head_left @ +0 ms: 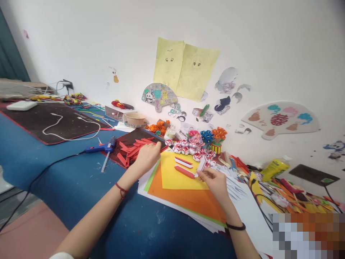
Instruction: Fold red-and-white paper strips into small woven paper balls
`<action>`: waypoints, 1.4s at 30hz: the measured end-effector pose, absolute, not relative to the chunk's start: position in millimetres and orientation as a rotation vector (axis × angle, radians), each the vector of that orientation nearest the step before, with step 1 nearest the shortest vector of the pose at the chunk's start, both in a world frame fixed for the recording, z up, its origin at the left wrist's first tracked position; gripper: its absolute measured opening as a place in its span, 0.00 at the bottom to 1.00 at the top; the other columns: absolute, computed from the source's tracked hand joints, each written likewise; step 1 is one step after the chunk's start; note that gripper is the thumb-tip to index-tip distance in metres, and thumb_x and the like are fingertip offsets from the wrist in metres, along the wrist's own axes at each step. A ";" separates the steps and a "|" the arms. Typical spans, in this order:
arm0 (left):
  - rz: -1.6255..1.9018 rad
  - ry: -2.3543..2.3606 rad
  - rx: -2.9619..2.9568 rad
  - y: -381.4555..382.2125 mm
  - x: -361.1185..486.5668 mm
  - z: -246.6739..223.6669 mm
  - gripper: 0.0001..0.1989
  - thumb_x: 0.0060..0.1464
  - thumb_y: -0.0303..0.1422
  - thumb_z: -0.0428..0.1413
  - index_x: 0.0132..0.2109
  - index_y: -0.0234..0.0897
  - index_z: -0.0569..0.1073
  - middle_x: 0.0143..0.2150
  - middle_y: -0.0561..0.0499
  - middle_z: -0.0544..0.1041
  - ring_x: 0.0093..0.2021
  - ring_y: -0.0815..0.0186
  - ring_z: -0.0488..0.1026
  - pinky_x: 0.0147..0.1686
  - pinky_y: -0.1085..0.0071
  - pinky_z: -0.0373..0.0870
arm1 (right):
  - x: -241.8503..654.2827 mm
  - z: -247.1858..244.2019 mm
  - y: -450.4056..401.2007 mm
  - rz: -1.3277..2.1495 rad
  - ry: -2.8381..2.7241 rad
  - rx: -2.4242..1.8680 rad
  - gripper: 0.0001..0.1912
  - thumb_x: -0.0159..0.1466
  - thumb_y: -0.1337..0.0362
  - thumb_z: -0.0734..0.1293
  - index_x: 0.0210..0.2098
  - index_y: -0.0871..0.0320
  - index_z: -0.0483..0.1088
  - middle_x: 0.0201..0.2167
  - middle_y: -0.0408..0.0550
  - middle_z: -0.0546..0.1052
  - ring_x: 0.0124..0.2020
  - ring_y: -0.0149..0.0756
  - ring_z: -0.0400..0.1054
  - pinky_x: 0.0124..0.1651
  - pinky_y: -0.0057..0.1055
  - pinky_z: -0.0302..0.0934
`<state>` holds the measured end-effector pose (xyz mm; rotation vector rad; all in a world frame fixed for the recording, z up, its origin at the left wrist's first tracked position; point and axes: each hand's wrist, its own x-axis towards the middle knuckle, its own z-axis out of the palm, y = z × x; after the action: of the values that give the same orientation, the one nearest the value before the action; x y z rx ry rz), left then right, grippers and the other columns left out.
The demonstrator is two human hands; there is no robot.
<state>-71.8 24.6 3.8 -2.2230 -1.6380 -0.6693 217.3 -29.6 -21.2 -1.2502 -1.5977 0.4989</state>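
Observation:
My left hand (148, 155) is closed over the right part of a pile of red paper strips (129, 153), and a red strip (164, 148) sticks out from its fingers. My right hand (214, 180) pinches a folded white paper strip (201, 164) with red edges, above the yellow sheet (169, 176). Between the hands, on that sheet, lie a red folded strip (184, 172) and a white one (183, 163) with red beside it. The yellow sheet tops a stack with orange paper (185, 201) under it.
A blue glue gun (109, 145) with a black cable lies left of the red strips. Red and white folded pieces (184, 146) and paper flowers (207, 137) line the wall. A yellow bottle (275, 169) and paper scraps are at right.

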 end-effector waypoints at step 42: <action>-2.267 -1.173 -3.164 12.7 55.3 -10.6 0.09 0.50 0.36 0.63 0.31 0.32 0.78 0.28 0.49 0.77 0.28 0.68 0.72 0.27 0.75 0.68 | 215.9 -20.4 -26.9 0.759 -1.339 -1.140 0.19 0.49 0.54 0.77 0.30 0.55 0.67 0.17 0.41 0.76 0.19 0.37 0.72 0.25 0.30 0.66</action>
<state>55.3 12.7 -10.6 -3.1645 -1.1726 -2.2667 215.9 -26.9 -20.4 -1.1399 -1.3390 0.7590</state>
